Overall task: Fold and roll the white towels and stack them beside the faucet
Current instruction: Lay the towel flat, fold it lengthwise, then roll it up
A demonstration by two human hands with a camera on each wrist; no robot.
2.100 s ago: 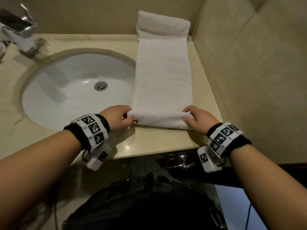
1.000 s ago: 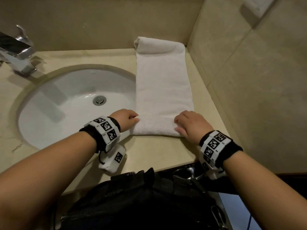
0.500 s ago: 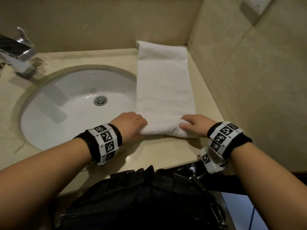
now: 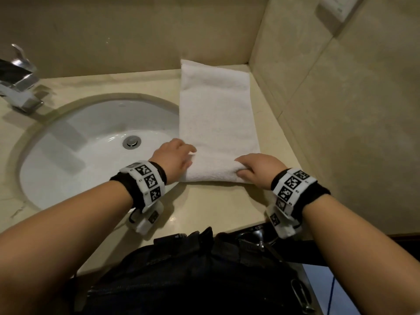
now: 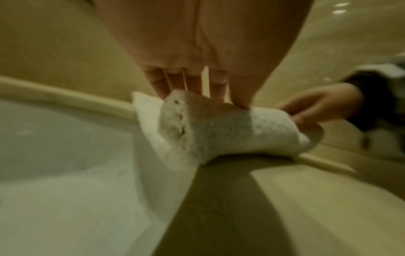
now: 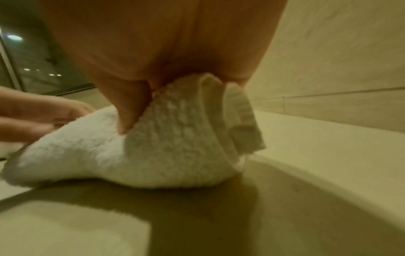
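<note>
Towel: white towel [image 4: 218, 114] lies as a long folded strip on the beige counter [image 4: 216, 205], right of the sink [image 4: 95, 142]; far end at the back wall; near end wound into a thick roll
Left hand: left hand [image 4: 175, 156] rests on the roll's left end; fingers [image 5: 215, 86] nearly straight, tips touching the cloth
Right hand: right hand [image 4: 259, 169] grips the roll's right end; fingers curled over the top, thumb pressed into the near side
Faucet: chrome faucet [image 4: 19, 85] at the counter's far left, well apart from the towel
</note>
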